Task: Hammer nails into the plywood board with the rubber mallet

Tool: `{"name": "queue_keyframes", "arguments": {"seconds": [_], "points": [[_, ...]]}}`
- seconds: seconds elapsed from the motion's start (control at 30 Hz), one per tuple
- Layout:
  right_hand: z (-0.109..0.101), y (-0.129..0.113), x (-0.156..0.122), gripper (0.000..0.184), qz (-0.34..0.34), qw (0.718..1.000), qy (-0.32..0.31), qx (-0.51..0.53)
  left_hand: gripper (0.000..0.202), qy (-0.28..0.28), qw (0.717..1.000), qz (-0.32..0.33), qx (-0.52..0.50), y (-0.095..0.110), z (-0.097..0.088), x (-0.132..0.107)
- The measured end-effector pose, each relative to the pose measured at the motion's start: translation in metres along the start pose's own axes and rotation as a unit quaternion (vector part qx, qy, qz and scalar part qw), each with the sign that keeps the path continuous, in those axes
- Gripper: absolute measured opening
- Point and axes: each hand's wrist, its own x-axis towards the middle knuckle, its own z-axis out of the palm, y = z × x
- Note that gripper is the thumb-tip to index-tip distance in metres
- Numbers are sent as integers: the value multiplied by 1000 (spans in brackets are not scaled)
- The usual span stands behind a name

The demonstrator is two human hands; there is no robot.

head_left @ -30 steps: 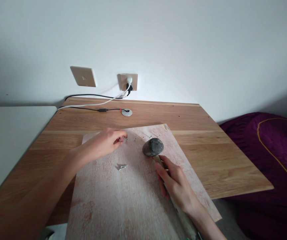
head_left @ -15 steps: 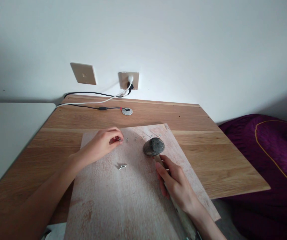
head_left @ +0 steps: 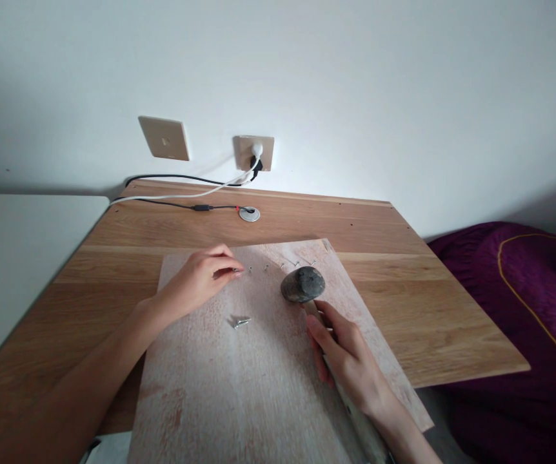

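Observation:
My right hand (head_left: 343, 348) is wrapped around the handle of a mallet (head_left: 303, 285) with a dark, rounded head, held low over a pale, worn wooden board (head_left: 220, 380). Near the board's far left part, my left hand (head_left: 210, 274) pinches a small silver screw, mostly hidden by the fingertips. To the right of those fingers a row of several screws (head_left: 266, 267) stands along the far edge, some of them leaning. A few loose screws (head_left: 242, 323) lie together on the board between my hands.
The board rests on a wooden desk (head_left: 427, 309). Behind it are a cable grommet (head_left: 249, 214), black and white cables (head_left: 171, 196) and a wall socket (head_left: 267, 154). A white surface (head_left: 26, 258) borders the left; purple fabric (head_left: 539, 296) lies at the right.
The view has shifted slightly. My left fingers have straightened a little around the screw at the same spot. The mallet stays over the board in my right hand.

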Motion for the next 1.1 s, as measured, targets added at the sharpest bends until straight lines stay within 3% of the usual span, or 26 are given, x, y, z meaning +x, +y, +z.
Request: {"name": "queue_keyframes", "arguments": {"seconds": [0.3,0.67,1.1], "points": [[0,-2,-2,51,-1,1000,5,0,17,-8,1000,13,21,2,1,-2],[0,-2,-2,55,2,1000,5,0,14,10,998,-60,12,1,1,-3],[0,1,-1,49,-4,1000,-4,4,26,-9,998,-44,32,2,-1,-3]]}}
